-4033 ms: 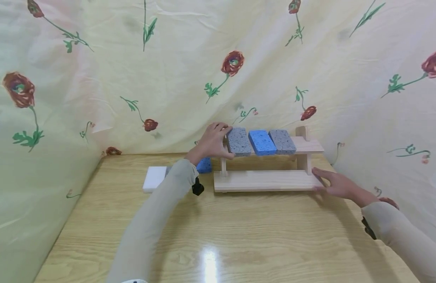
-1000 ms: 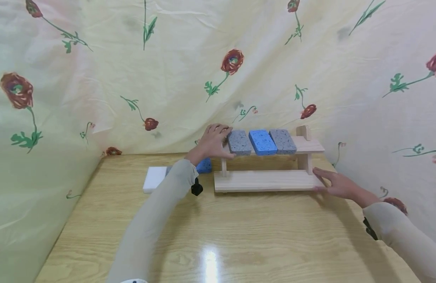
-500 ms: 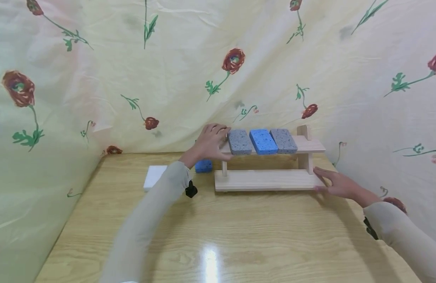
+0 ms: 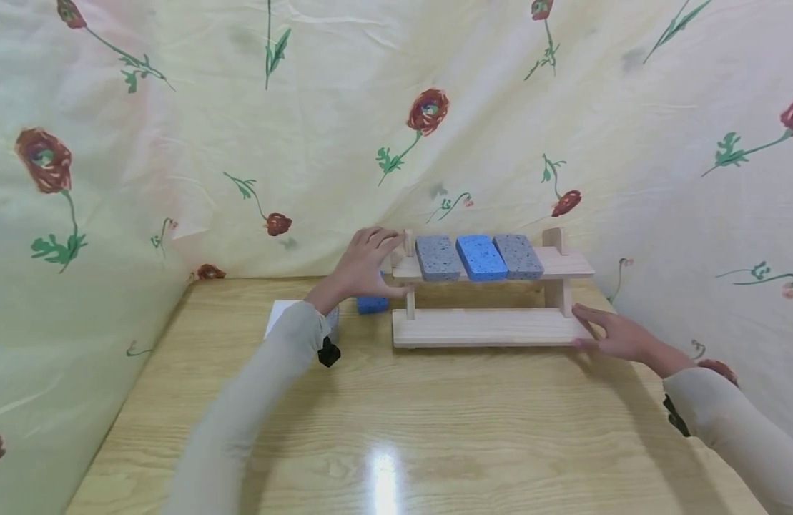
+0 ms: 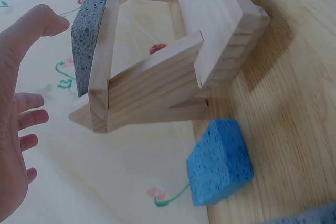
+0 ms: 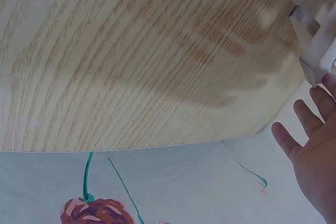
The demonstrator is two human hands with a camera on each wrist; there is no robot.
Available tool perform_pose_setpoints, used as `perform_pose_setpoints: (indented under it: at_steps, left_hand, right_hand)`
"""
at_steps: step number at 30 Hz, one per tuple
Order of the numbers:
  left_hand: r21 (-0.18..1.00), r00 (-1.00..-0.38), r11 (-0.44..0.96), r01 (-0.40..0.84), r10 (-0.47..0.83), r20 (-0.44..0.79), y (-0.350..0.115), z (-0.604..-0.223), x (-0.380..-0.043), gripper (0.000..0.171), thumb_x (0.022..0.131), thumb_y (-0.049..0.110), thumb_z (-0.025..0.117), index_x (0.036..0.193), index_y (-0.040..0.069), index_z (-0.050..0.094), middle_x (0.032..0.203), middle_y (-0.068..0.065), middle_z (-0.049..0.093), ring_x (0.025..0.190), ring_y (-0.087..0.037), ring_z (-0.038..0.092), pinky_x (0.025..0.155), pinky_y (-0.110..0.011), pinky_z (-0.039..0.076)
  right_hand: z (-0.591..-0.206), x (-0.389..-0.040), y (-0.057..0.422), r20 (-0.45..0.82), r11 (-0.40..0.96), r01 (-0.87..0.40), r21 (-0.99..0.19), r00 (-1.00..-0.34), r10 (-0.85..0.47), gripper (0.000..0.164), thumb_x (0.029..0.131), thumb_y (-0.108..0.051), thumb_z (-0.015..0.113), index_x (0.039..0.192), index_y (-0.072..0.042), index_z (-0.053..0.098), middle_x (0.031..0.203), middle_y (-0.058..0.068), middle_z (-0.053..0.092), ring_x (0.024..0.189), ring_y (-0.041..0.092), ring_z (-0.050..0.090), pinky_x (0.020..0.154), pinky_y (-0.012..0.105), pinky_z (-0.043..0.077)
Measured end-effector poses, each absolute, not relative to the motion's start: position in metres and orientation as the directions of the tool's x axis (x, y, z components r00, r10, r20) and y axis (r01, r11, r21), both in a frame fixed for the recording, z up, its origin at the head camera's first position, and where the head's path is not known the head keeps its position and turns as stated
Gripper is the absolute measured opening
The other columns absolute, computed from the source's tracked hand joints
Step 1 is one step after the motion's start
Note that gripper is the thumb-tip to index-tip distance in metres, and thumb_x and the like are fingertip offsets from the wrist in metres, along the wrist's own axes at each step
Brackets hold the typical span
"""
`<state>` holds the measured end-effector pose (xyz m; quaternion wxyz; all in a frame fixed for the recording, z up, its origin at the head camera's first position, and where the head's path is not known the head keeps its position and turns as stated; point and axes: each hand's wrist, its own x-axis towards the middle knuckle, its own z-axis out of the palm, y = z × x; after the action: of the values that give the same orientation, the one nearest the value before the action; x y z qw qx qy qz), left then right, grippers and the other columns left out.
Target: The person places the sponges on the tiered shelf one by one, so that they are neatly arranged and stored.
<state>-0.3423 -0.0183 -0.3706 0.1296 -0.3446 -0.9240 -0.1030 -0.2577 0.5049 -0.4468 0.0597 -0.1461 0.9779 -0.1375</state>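
Observation:
A two-tier wooden shelf (image 4: 489,329) stands near the back wall. On its upper board lie a left grey sponge (image 4: 437,257), a bright blue sponge (image 4: 482,257) and a right grey sponge (image 4: 519,256). My left hand (image 4: 362,263) is at the shelf's left end, fingers spread and holding nothing. The left wrist view shows a gap between that hand's thumb and the left grey sponge (image 5: 85,45). My right hand (image 4: 618,338) touches the right end of the lower board with extended fingers.
Left of the shelf, a darker blue sponge (image 4: 372,305) sits on the wooden table (image 4: 435,415). My left arm partly covers a white block (image 4: 279,311) and another grey sponge (image 4: 333,322). Flowered cloth (image 4: 345,143) hangs behind and at both sides.
My left hand has moved left, away from the left grey sponge, which stays on the upper board. The right hand stays at the lower board's end.

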Motion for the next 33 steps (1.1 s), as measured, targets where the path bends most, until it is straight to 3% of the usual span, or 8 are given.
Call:
perform_pose_setpoints:
  at_steps: [8, 19, 33]
  left_hand:
    - [0.12, -0.734, 0.74, 0.662, 0.608, 0.303, -0.042, -0.376, -0.335, 0.106, 0.076, 0.062, 0.075, 0.161, 0.015, 0.031, 0.159, -0.008, 0.038, 0.148, -0.031, 0.028, 0.125, -0.052, 0.017]
    - [0.146, -0.72, 0.728, 0.67, 0.59, 0.366, -0.076, -0.395, -0.329, 0.106, 0.073, 0.059, 0.079, 0.157, 0.01, 0.039, 0.154, -0.012, 0.044, 0.142, -0.035, 0.036, 0.121, -0.054, 0.024]
    - [0.169, -0.752, 0.75, 0.64, 0.567, 0.335, -0.112, -0.419, -0.322, 0.104, 0.075, 0.057, 0.078, 0.158, 0.008, 0.038, 0.152, -0.014, 0.046, 0.141, -0.036, 0.037, 0.119, -0.057, 0.026]
  right_hand:
    - [-0.446, -0.256, 0.504, -0.07, 0.913, -0.283, -0.296, -0.946, -0.316, 0.085, 0.093, -0.042, 0.072, 0.151, 0.011, 0.037, 0.154, 0.035, 0.037, 0.139, 0.059, 0.036, 0.107, 0.071, 0.034]
    - [-0.447, -0.256, 0.505, -0.055, 0.916, -0.287, -0.279, -0.948, -0.313, 0.084, 0.093, -0.042, 0.071, 0.15, 0.011, 0.039, 0.153, 0.035, 0.039, 0.137, 0.059, 0.038, 0.106, 0.071, 0.035]
    - [-0.449, -0.259, 0.507, -0.076, 0.92, -0.271, -0.284, -0.95, -0.303, 0.087, 0.093, -0.045, 0.071, 0.151, 0.01, 0.037, 0.155, 0.035, 0.036, 0.139, 0.059, 0.036, 0.107, 0.072, 0.033]
